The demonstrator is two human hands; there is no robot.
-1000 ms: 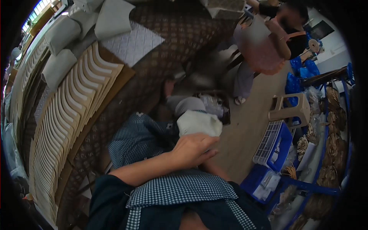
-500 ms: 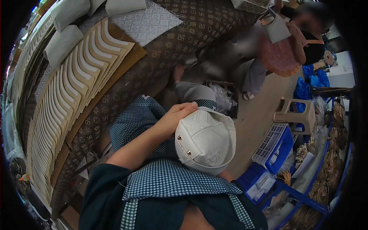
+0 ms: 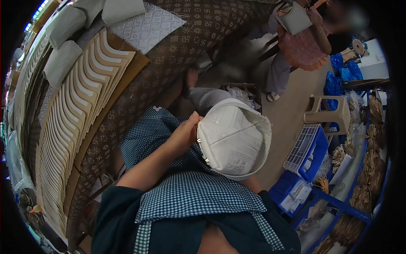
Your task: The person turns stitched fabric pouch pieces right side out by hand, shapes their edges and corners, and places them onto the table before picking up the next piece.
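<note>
A white bag [image 3: 232, 142] with an embossed pattern and a seam across it is held above my lap, tilted, its rounded rim to the right. Small gold studs stick out along its left side. My left hand [image 3: 186, 132] grips the bag's upper left edge, the thumb up and the other fingers partly hidden. From the lower right my right hand [image 3: 253, 184] reaches behind the bag; only the wrist area shows, and its fingers are hidden. A dark checked apron [image 3: 198, 192] covers my chest and lap beneath the bag.
At left, a patterned table [image 3: 169, 55] bears stacked tan curved strips [image 3: 84, 97] and grey-white pieces [image 3: 67, 23]. A co-worker holds a pale bag piece [image 3: 294, 19] at upper right. On the right are a beige stool [image 3: 325, 114], a blue crate [image 3: 311, 152] and blue shelving [image 3: 334, 203].
The bag has turned in my hands and shifted slightly up and right, so more of its embossed outside and less of its opening shows. My left hand has moved a little left.
</note>
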